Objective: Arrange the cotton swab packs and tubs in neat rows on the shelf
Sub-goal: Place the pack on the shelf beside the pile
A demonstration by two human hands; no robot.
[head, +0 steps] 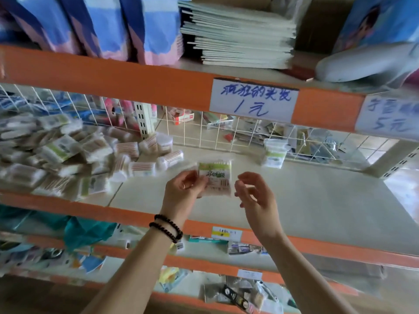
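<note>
- Head view: the left hand [184, 185] is gripping a flat clear cotton swab pack with a green label [216, 177] above the pale shelf [306, 200].
- The right hand [254, 196] is hovering beside it, fingers loosely spread, grasping nothing.
- A jumbled heap of swab packs [68, 155] is crowding the shelf's left side; one small green-labelled tub [274, 152] is standing against the white wire grid [226, 132].

Left hand [184, 185] pinches swab pack [216, 177] above shelf [317, 200]; right hand [255, 196] loose beside.

Both forearms reach up and forward, roughly parallel. Left hand [184, 185] raised, palm facing right, fingers curled and pinched closed on something; beaded bracelets on that wrist. Right hand [254, 196] just beside it, apart, fingers loosely curled and spread, nothing in it, palm facing left.
</note>
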